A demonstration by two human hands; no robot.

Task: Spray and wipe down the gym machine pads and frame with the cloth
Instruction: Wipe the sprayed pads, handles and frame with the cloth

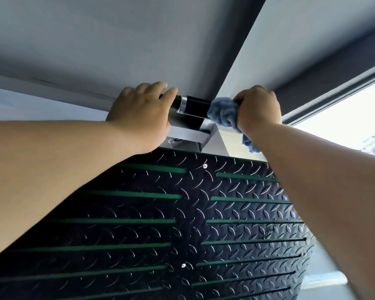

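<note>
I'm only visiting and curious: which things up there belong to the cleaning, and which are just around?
Part of the job:
- blue cloth, gripped by the right hand
- black bar under the cloth, held by the left hand
- silver bracket and checkered plate, seemingly machine parts

Just around:
- roller blind
- window

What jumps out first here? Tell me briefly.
Two arms reach up to a black bar at top centre: the left hand holds its end, the right hand grips a blue cloth against it. Below spreads a black diamond-plate panel with green strips.
</note>
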